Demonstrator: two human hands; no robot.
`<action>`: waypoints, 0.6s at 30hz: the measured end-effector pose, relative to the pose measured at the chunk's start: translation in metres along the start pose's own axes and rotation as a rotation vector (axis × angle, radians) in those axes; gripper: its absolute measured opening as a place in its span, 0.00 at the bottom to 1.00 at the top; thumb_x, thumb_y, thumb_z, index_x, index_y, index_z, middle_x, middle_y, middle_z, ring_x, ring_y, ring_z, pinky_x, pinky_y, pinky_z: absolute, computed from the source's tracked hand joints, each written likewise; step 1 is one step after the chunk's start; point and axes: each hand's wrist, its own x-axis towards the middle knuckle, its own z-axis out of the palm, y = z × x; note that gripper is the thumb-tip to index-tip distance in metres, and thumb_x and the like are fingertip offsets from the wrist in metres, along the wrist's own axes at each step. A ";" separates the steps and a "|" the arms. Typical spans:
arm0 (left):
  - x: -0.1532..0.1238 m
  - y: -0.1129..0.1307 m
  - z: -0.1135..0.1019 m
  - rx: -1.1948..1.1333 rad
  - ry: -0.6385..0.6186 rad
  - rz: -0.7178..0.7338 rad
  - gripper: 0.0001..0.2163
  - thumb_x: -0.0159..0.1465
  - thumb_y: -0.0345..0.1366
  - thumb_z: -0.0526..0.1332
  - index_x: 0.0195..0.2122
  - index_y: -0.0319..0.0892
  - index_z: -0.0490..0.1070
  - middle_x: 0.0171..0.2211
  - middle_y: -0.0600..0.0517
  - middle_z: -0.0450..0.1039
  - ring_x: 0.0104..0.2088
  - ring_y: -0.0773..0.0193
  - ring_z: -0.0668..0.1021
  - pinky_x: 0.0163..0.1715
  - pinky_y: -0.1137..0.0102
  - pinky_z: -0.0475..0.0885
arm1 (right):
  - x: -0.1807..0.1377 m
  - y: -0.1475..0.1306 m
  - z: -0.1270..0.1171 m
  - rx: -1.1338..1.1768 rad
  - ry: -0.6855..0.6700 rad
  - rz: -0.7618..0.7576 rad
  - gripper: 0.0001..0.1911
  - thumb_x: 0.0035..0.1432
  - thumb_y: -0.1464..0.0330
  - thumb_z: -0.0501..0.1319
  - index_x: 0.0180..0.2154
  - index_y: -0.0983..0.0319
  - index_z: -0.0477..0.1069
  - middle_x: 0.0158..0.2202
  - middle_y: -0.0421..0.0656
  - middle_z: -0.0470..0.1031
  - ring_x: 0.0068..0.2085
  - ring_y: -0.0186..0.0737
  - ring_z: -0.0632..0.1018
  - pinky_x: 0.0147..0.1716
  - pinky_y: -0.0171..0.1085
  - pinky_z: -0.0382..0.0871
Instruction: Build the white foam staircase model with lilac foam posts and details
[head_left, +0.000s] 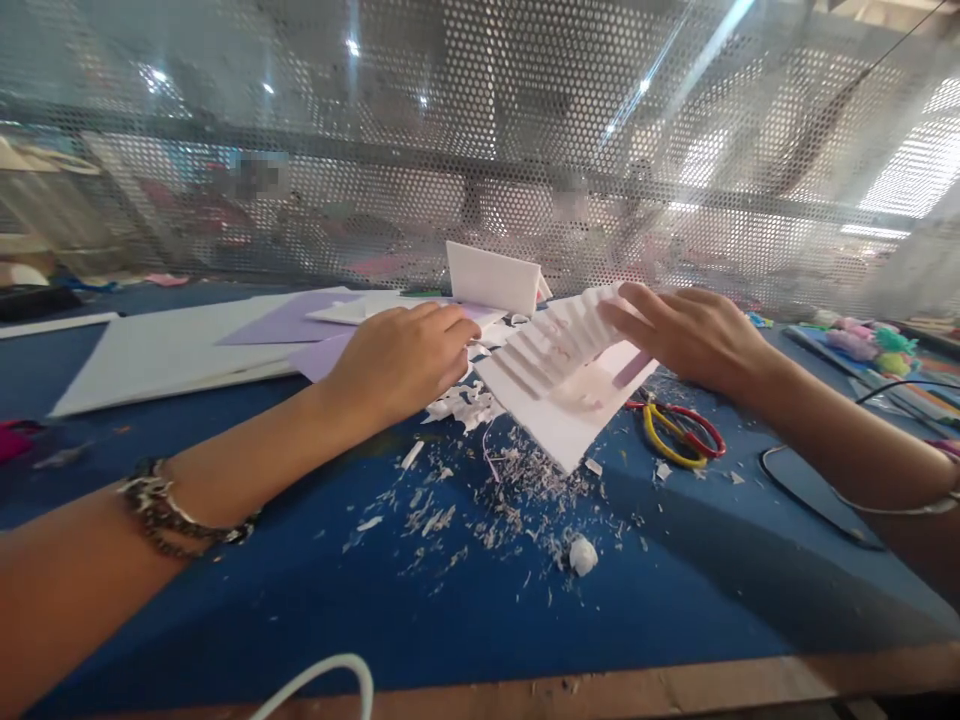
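Observation:
My right hand grips the upper right edge of a white card. The card is tilted, with its lower corner over the paper shreds, and it has pleated white folds with faint reddish marks. My left hand is closed, its fingers curled down beside white paper scraps left of the card. What those fingers hold, if anything, is hidden. Behind the hands stands a folded white card. Scissors with red and yellow handles lie on the blue table below my right hand.
White sheets and purple paper are stacked at the left. Fine paper shreds and a crumpled white ball litter the middle. Colourful pompoms sit far right. A perforated metal screen stands behind; a white cable lies in front.

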 end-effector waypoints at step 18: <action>-0.014 0.083 0.013 -0.861 -0.485 0.373 0.29 0.66 0.54 0.44 0.62 0.40 0.55 0.65 0.43 0.50 0.64 0.52 0.55 0.63 0.54 0.45 | 0.049 -0.012 0.087 0.120 -0.114 -0.247 0.23 0.66 0.75 0.41 0.60 0.59 0.52 0.54 0.51 0.63 0.35 0.34 0.71 0.28 0.34 0.59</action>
